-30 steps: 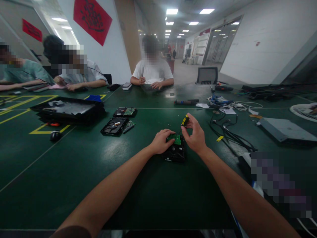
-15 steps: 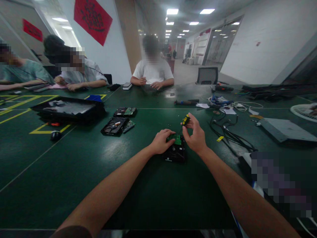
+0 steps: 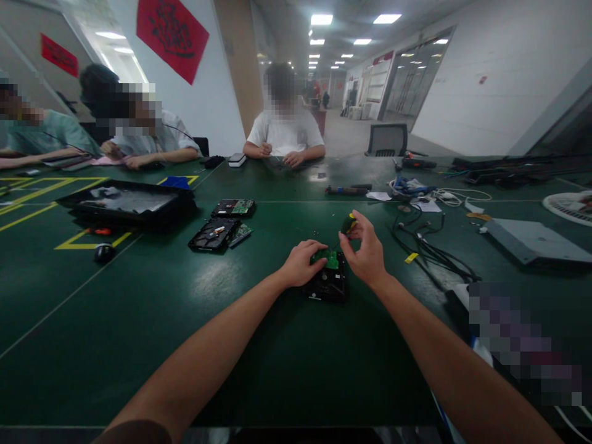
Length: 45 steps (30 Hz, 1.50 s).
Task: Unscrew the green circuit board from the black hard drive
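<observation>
A black hard drive (image 3: 329, 287) with a green circuit board (image 3: 332, 259) on its upper side lies on the green table in front of me. My left hand (image 3: 303, 264) grips it from the left, thumb over the board's edge and fingers along the far side. Between the thumb and fingers of my right hand (image 3: 364, 250) is a screwdriver (image 3: 348, 224) with a yellow and dark handle. Its thin shaft slants down to the board's right edge; the tip is too small to make out. A few tiny screws (image 3: 316, 232) lie beyond the drive.
Left of the drive sit two other hard drives (image 3: 213, 235) (image 3: 234, 208) and a loose circuit board (image 3: 242, 232). Farther left are a black tray (image 3: 124, 206) and a mouse (image 3: 104, 253). Black cables (image 3: 430, 253) and a grey metal box (image 3: 539, 242) lie right. Co-workers sit across.
The screwdriver handle has turned in my right hand's fingers, showing less yellow. My left hand and the drive stay put.
</observation>
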Each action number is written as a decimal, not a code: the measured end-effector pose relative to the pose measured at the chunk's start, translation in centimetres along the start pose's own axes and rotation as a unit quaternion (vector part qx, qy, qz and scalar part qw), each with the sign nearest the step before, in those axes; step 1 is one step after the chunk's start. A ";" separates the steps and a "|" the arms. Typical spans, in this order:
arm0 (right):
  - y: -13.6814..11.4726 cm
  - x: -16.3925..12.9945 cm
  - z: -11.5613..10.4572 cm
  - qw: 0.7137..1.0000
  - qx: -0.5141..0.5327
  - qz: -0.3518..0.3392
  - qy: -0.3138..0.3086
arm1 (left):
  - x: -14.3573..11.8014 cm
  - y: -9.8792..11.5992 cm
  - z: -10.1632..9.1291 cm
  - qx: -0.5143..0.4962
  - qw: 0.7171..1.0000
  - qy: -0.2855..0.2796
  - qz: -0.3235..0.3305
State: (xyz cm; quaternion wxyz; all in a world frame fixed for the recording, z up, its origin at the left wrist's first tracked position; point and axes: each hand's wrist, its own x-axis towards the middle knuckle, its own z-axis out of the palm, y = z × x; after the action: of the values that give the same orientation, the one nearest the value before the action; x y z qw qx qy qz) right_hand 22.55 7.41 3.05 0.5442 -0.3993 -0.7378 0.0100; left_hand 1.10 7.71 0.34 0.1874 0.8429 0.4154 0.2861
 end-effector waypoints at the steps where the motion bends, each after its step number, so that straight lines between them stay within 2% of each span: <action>1: 0.0 0.0 0.0 1.000 -0.008 0.000 0.000 | 0.0 0.0 0.0 0.001 1.000 0.000 0.000; 18: 0.0 0.0 -0.1 1.000 -0.002 -0.001 -0.028 | 0.0 -0.2 0.2 0.002 1.000 0.007 0.008; 24: -0.1 0.0 -0.1 1.000 -0.018 0.004 -0.006 | 0.0 -0.2 0.1 0.004 1.000 0.001 0.006; 30: -0.1 0.2 -0.2 0.999 0.010 0.003 -0.034 | 0.0 -0.2 0.1 0.000 1.000 0.003 0.002; 36: 0.1 0.0 -0.2 1.000 -0.028 -0.001 -0.014 | 0.0 -0.1 0.0 0.001 1.000 -0.001 0.003; 45: -0.2 0.1 -0.4 1.000 -0.030 0.000 -0.003 | -0.1 0.3 -0.2 -0.001 1.000 -0.001 0.000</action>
State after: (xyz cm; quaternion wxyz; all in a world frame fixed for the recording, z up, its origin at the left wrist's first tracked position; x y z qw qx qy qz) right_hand 22.72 7.22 3.37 0.5299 -0.4149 -0.7396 -0.0108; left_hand 1.10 7.48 0.65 0.1885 0.8430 0.4150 0.2857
